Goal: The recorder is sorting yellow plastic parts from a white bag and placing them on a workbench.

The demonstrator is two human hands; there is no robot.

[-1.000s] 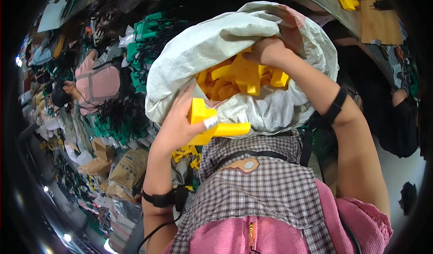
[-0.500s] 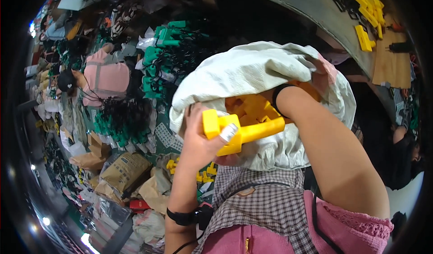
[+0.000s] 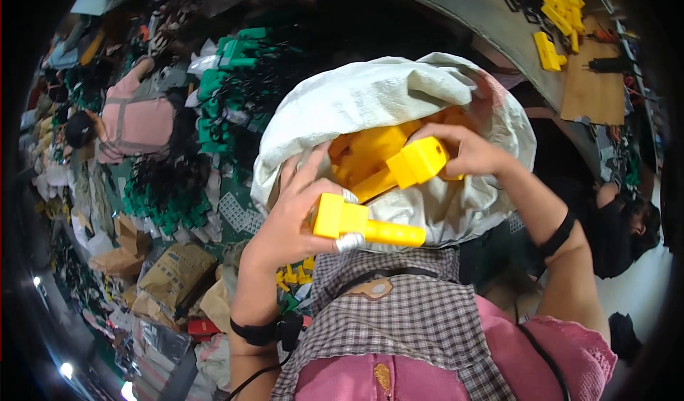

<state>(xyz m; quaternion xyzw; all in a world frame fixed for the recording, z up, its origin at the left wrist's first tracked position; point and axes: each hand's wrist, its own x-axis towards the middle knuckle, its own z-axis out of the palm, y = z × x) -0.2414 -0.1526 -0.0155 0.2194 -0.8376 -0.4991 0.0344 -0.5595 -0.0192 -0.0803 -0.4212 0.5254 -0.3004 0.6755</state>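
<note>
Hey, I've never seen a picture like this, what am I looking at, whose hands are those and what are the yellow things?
This is one view, from a wide fisheye camera worn on a person's head and looking down, so straight edges bend. There is no machine. The two bare arms coming from below are the wearer's own. The left hand grips a yellow plastic part. The right hand holds another yellow part at the mouth of a white sack full of such parts. Below is a checked apron. Green parts lie heaped on the floor at left.

yellow parts (image 3: 367, 224), whitish sack (image 3: 370, 102), checked apron (image 3: 399, 315)
</note>
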